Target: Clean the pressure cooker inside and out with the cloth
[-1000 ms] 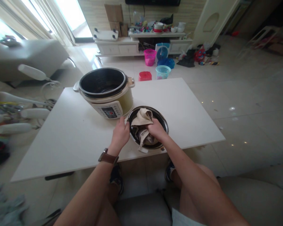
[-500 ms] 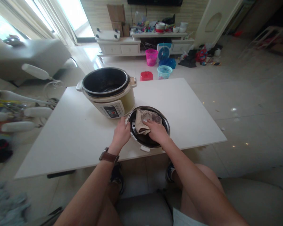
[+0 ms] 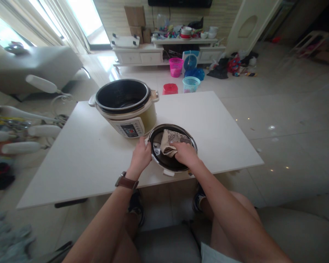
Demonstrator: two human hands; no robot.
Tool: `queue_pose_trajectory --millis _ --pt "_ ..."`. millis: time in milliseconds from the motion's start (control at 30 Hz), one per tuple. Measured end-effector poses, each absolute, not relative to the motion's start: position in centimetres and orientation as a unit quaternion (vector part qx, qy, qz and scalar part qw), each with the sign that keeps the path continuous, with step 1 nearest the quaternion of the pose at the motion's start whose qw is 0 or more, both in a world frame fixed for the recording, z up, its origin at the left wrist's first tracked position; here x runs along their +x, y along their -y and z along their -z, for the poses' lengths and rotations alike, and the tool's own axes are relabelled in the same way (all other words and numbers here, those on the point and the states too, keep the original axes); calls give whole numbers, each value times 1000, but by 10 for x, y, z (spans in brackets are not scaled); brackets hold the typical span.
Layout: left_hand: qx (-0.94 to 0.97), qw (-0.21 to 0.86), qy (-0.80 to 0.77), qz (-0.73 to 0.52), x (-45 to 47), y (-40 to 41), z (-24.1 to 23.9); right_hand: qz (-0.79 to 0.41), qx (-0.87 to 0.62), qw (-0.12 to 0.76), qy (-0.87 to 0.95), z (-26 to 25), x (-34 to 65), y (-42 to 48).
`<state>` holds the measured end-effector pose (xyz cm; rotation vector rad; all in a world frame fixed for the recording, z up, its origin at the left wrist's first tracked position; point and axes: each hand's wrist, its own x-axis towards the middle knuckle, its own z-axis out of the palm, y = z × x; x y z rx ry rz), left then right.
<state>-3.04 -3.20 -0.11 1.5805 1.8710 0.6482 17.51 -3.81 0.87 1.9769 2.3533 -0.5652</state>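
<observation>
The round cooker lid (image 3: 164,162) lies upside down near the front edge of the white table (image 3: 84,157). My left hand (image 3: 140,156) grips the lid's left rim, a brown watch on the wrist. Inside the lid, my right hand (image 3: 185,153) presses a beige patterned cloth (image 3: 172,140), fingers curled over it. Behind the lid stands the open electric pressure cooker (image 3: 126,106) with its dark inner pot showing.
White rods of a rack (image 3: 30,131) stick out at the table's left. Beyond the table on the floor are a red stool (image 3: 170,88), a pink basket (image 3: 175,66) and a blue basket (image 3: 190,84). A cluttered white cabinet (image 3: 164,51) lines the far wall.
The cloth was bunched up over the near side of the lid; my right hand has spread it and pushed it toward the far side. My left hand has stayed on the rim.
</observation>
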Motion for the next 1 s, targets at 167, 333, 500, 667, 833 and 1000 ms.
queue_pose_trajectory --millis 167,333,500,667,833,1000 --pt "620 263 -701 -233 -27 32 -1 207 577 0 -790 -23 163 50" --pt "630 255 -689 -253 -28 32 1 196 572 -32 -795 -18 158 48" --pt "620 276 -682 -274 -30 33 5 179 643 3 -745 -9 172 36" --pt "624 267 -684 -267 -29 33 4 196 577 7 -793 -18 167 43" --pt "627 260 -686 -263 -28 33 1 176 574 -12 -799 -15 157 45" --pt "626 274 -677 -272 -27 35 -2 163 632 -8 -757 -7 159 40"
